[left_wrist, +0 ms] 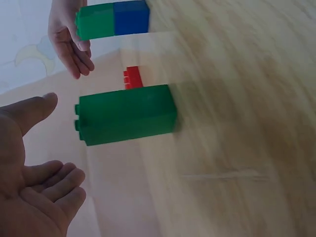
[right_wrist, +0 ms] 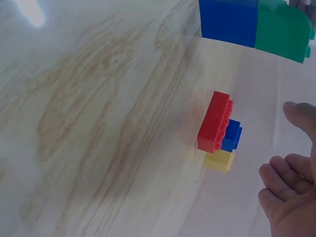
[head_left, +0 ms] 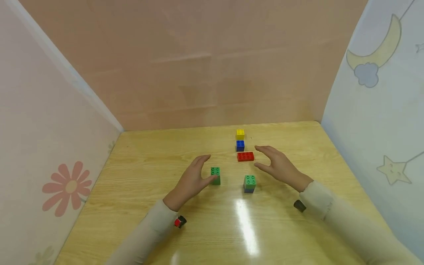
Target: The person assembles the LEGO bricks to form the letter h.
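My left hand (head_left: 190, 182) is held above the table with thumb and fingers spread, nearest to a tall green block (head_left: 215, 171). In the left wrist view a gap lies between that hand and the green block (left_wrist: 128, 116). To the right of it stands a stack (head_left: 250, 183) of a green brick on a blue one. My right hand (head_left: 281, 165) hovers right of a long red brick (head_left: 246, 157), fingers extended and holding nothing. Behind the red brick are a blue brick (head_left: 240, 146) and a yellow brick (head_left: 240, 134), one beyond the other.
The wooden table (head_left: 149, 158) ends at a brown wall (head_left: 212, 73) at the back. Patterned pale panels flank it, with a flower (head_left: 70, 187) on the left and a moon (head_left: 387, 46) on the right. Light glares off the tabletop near the front.
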`<state>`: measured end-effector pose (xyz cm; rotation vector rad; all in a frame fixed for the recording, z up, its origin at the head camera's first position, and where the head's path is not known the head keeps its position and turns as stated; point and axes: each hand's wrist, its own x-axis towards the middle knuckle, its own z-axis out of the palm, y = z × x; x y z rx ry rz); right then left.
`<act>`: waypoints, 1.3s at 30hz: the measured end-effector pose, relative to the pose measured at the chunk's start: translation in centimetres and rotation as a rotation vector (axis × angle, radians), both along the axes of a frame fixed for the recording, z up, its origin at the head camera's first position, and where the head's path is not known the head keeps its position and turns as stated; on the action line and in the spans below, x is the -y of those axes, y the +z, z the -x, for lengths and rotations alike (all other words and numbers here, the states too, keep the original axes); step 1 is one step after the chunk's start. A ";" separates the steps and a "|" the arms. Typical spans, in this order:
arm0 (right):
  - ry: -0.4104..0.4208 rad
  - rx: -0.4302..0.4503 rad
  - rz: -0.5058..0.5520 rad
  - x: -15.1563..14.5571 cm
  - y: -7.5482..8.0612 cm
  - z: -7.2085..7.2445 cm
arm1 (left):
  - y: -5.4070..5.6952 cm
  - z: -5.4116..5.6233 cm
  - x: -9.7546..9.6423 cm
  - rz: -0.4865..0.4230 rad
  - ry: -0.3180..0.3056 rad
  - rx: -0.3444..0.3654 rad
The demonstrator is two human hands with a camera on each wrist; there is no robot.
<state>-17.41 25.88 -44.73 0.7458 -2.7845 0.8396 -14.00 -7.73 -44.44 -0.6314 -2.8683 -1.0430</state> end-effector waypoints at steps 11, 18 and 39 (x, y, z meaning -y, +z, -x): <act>-0.024 0.146 -0.089 0.2 -1.1 1.4 | -1.7 0.5 0.6 0.082 -0.071 0.135; -0.030 0.175 -0.128 0.5 -1.8 2.6 | -2.4 0.7 0.6 0.058 -0.106 0.151; -0.027 0.210 -0.226 0.9 -3.2 4.4 | -3.7 1.2 0.7 -0.021 -0.149 0.229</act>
